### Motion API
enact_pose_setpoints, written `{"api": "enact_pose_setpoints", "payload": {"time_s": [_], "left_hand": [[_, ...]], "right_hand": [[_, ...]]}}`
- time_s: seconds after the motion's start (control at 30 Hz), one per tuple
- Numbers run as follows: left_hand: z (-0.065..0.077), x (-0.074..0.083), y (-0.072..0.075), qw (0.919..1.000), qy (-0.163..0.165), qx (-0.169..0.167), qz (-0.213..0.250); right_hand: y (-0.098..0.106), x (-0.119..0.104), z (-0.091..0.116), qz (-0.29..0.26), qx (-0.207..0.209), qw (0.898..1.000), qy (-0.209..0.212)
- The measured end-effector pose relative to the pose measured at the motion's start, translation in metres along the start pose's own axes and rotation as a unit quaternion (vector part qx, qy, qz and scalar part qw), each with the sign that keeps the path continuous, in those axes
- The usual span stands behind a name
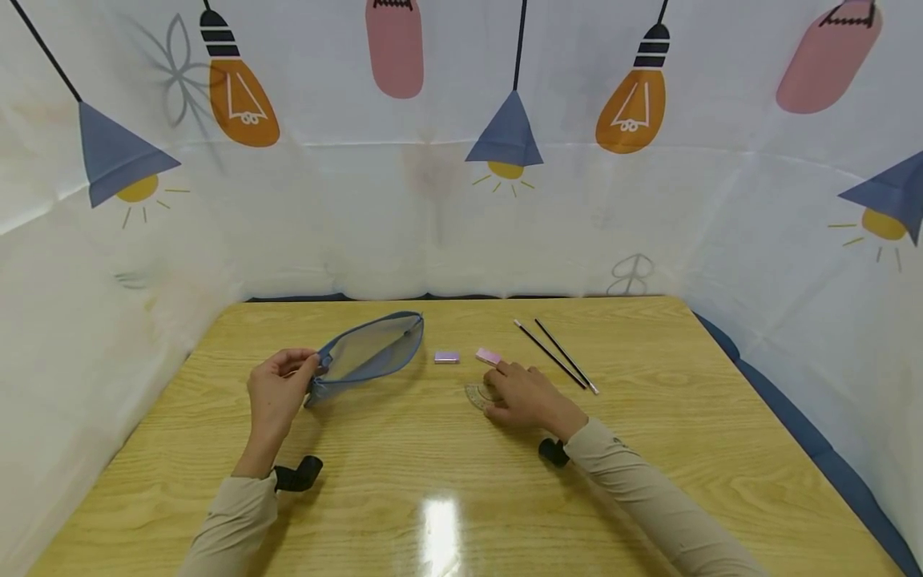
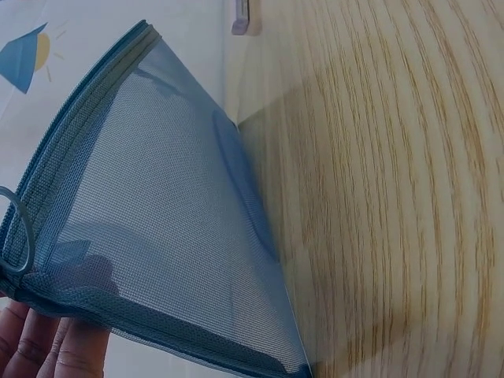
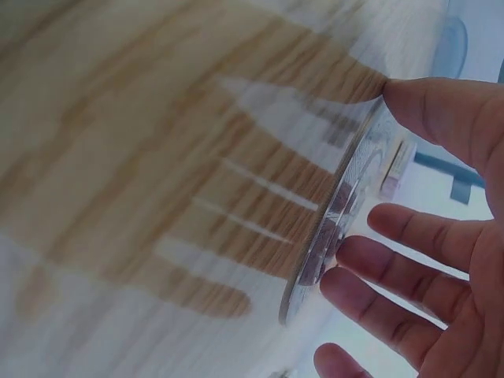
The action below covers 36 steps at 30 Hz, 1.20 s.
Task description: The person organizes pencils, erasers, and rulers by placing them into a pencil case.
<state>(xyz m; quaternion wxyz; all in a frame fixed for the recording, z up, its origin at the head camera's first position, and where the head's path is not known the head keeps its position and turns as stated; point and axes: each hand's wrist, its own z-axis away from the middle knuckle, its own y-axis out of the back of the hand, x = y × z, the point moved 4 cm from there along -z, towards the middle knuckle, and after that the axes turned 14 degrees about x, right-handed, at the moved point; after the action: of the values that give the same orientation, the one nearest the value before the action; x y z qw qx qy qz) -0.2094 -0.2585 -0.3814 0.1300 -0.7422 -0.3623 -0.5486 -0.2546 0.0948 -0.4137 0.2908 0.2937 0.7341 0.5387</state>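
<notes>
**On the table: pouch held up, protractor under the fingers**

On the wooden table [image 1: 447,481], a blue mesh pouch [image 1: 368,353] is gripped at its near end by the left hand [image 1: 277,393], fingers curled round the zip corner, so that the pouch is raised off the surface and its side is presented toward the other items. The mesh is seen through in the left wrist view, and nothing can be made out inside it.

Right of the pouch, a clear protractor [image 1: 479,395] is pinched at its edge by the right hand [image 1: 526,397], thumb on one side and fingertips on the other; in the right wrist view it is tilted up on edge, apparently to get hold of a thin flat piece.

Between pouch and protractor lies a small purple eraser [image 1: 447,357]; a pink eraser [image 1: 488,356] sits just beyond the right hand's fingertips. Farther right of the pouch, two black pens [image 1: 555,354] lie side by side.
</notes>
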Motion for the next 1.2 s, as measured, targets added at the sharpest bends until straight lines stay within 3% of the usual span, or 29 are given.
{"api": "enact_pose_setpoints", "payload": {"time_s": [0.57,1.2], "left_hand": [[0.0015,-0.0008,0.0002,1.0,0.004,0.0,-0.001],[0.0019,-0.0014,0.0,1.0,0.002,-0.001,0.002]], "right_hand": [[-0.0008,0.0056,-0.0023,-0.005,-0.03,0.999,0.018],[-0.0009,0.0036,-0.0019,0.013,-0.015,0.998,0.052]]}}
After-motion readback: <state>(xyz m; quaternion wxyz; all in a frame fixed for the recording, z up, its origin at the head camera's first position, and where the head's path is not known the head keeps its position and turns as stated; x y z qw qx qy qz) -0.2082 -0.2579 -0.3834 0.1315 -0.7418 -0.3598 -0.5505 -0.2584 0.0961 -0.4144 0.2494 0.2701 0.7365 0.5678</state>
